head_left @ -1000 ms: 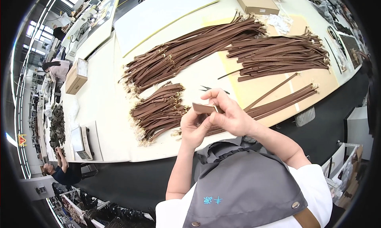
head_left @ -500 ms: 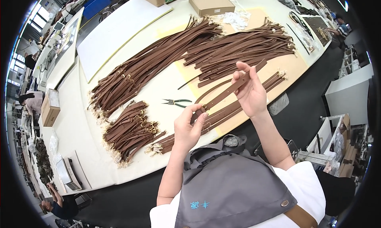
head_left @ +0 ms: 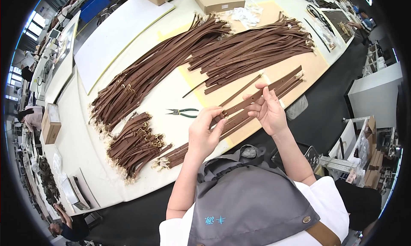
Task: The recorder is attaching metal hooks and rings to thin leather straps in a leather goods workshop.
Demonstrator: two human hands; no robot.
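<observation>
Brown strap (head_left: 240, 105) is held taut above the tabletop (head_left: 165, 98), close to its near edge, slanting toward the far right corner. Left hand (head_left: 204, 132): thumb and fingers clamped on the strap's lower end. Right hand (head_left: 272, 112): thumb and forefinger pinched on the strap farther along; its free length extends beyond. Row of straps (head_left: 176, 156) lies below, along the near edge. Pliers (head_left: 179, 112) with green handles rest beyond the left hand. Short bundle (head_left: 135, 146) with gold-coloured buckles lies toward the left edge; long bundle (head_left: 158, 66) lies behind it. Cardboard box (head_left: 218, 1) sits near the far edge.
</observation>
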